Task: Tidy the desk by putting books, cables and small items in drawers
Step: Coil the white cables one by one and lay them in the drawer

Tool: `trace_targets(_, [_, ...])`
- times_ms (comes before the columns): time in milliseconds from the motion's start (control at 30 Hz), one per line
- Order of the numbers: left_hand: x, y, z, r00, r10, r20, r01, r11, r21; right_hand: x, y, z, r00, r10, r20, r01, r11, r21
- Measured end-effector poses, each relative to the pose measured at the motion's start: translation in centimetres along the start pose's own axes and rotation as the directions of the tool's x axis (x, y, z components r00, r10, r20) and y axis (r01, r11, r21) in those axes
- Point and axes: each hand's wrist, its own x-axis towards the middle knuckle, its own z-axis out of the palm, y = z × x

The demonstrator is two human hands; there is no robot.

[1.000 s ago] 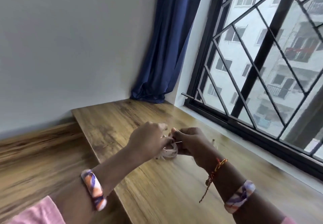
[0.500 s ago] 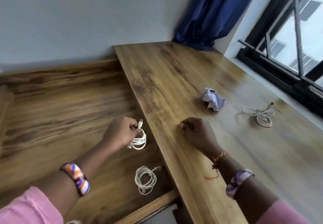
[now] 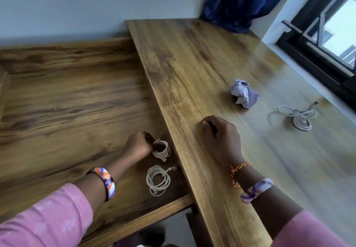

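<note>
My left hand (image 3: 137, 146) grips a coiled white cable (image 3: 162, 150) and holds it low in the open wooden drawer (image 3: 67, 112), against the desk's side. A second coiled white cable (image 3: 158, 179) lies on the drawer floor just in front of it. My right hand (image 3: 221, 137) rests on the desk top (image 3: 192, 63) near its left edge, fingers curled and holding nothing. A third white cable (image 3: 297, 115) lies loosely looped on the desk at the right.
A crumpled ball of pale paper (image 3: 243, 93) sits on the desk between my right hand and the loose cable. A blue curtain (image 3: 240, 0) hangs at the back corner. The black window frame (image 3: 317, 54) runs along the right side.
Both hands were winding the cable above the desk; now my left hand has carried the coil down into the drawer and my right hand has come to rest on the desk.
</note>
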Motion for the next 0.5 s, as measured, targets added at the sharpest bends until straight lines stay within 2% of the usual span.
trace_targets(100, [-0.2,0.2,-0.9,0.998,-0.009,0.061,0.004,0.996,0.092,-0.1,-0.1,0.0,1.0,0.011,-0.012,-0.011,1.0,0.005])
trace_targets(167, [-0.7,0.5,-1.7,0.999,-0.009,0.053,0.0,0.988,0.156,-0.1,-0.2,-0.1,0.999,0.026,-0.019,-0.025,1.0,0.016])
trace_targets(300, [-2.7,2.5,-3.7,0.988,0.123,-0.096,-0.092,0.956,0.279,-0.2,-0.4,-0.2,0.998,0.052,-0.019,-0.051,0.998,0.046])
trace_targets(400, [-4.9,5.7,-4.7,0.896,0.36,-0.259,-0.29,0.918,0.27,-0.3,-0.6,-0.4,0.997,0.081,-0.01,-0.08,0.991,0.11])
trace_targets(500, [-6.9,9.7,-4.3,0.782,0.551,-0.291,-0.484,0.831,0.274,-0.1,-0.2,-0.9,0.982,0.191,-0.014,-0.178,0.936,0.303])
